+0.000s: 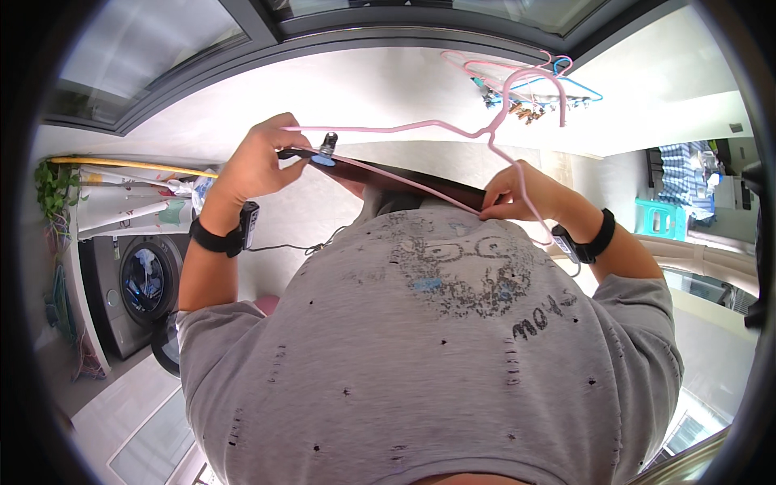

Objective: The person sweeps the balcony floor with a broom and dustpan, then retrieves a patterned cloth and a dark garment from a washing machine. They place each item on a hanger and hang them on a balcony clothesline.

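Note:
A pink clothes hanger (388, 129) is in front of my chest, its hook (533, 71) pointing away from me. Below its shoulder bar stretches a dark cloth garment (418, 182), with the hanger's lower bar running along its upper edge. My left hand (260, 160) pinches one corner of the cloth beside the hanger's left end. At that corner a clip (327, 148) with a blue pad and dark body sits on the cloth and the bar. Thumb and fingers of my right hand (524, 191) grip the cloth's other corner near the lower bar. The garment's lower part is hidden.
Pink and blue hangers with clips (533, 91) are at the back right. A front-loading washing machine (139, 285) with laundry inside stands at left, its door open. A yellow pole (133, 163) and a plant (54, 182) are above it. A teal stool (661, 218) is at right.

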A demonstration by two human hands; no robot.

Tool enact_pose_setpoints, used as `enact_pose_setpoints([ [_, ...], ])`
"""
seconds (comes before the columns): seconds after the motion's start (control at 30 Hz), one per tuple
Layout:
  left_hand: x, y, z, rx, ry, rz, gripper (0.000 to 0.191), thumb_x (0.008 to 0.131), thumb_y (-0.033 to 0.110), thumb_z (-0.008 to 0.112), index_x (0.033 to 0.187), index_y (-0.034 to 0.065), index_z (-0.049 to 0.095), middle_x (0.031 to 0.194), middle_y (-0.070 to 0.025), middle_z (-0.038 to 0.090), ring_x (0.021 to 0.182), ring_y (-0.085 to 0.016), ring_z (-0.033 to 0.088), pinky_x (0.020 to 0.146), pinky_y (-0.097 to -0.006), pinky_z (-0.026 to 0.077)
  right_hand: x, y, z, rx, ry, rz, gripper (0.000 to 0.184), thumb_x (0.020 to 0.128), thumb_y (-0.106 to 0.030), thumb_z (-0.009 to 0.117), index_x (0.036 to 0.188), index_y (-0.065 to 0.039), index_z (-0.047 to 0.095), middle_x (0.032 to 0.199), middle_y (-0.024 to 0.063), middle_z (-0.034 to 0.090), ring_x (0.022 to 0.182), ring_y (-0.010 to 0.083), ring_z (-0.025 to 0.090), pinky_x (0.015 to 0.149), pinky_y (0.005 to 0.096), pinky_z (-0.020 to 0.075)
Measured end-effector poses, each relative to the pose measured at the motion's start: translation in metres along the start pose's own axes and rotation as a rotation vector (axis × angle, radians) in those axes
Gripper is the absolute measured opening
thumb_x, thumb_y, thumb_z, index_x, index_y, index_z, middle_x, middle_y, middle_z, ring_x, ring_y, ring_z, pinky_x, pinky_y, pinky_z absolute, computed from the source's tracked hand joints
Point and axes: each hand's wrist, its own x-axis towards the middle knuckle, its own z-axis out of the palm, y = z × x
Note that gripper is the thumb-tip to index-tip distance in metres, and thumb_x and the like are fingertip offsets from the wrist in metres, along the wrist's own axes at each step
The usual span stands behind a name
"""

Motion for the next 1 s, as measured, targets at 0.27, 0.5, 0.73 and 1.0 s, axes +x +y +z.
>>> enact_pose_setpoints([
  [0.27, 0.002, -0.001, 0.008, -0.073, 0.024, -0.005, 0.02, 0.062, -0.003, 0.07, 0.08, 0.0017, 0.065, 0.074, -0.0056, 0.052, 0.062, -0.017, 0.053, 0.057, -0.0264, 0.044, -0.012, 0.015, 0.008, 0.078, 0.098, -0.015, 0.016, 0.071, -0.009, 0.08, 0.072, 0.001, 0.068, 0.069, 0.0086, 0.065, 0.062, 0.0158, 0.063, 0.055, 0.0236, 0.053],
  [0.5, 0.014, -0.002, 0.011, 0.016, 0.01, 0.014, 0.021, 0.06, 0.003, 0.075, 0.078, 0.0023, 0.064, 0.075, -0.0056, 0.053, 0.063, -0.017, 0.054, 0.056, -0.0266, 0.045, -0.017, 0.023, 0.001, -0.014, 0.122, -0.086, 0.023, 0.069, -0.012, 0.082, 0.064, 0.0, 0.063, 0.062, 0.0072, 0.061, 0.054, 0.0154, 0.061, 0.049, 0.0238, 0.0512],
  [0.73, 0.028, -0.026, 0.017, 0.031, 0.011, 0.039, 0.025, 0.059, -0.001, 0.077, 0.081, 0.002, 0.066, 0.078, -0.0049, 0.055, 0.067, -0.016, 0.056, 0.06, -0.0247, 0.047, -0.013, 0.023, -0.01, 0.102, 0.064, -0.052, 0.022, 0.072, -0.015, 0.08, 0.069, 0.001, 0.065, 0.066, 0.0089, 0.062, 0.059, 0.0162, 0.062, 0.05, 0.0253, 0.0497],
  [1.0, 0.101, -0.04, 0.041, 0.131, 0.074, 0.006, 0.021, 0.063, 0.001, 0.075, 0.08, 0.0007, 0.062, 0.078, -0.0068, 0.055, 0.068, -0.018, 0.056, 0.064, -0.0266, 0.048, -0.004, 0.07, -0.032, 0.052, 0.072, 0.022, 0.032, 0.074, -0.032, 0.077, 0.086, -0.003, 0.072, 0.074, 0.0105, 0.066, 0.064, 0.019, 0.062, 0.059, 0.0283, 0.0481],
])
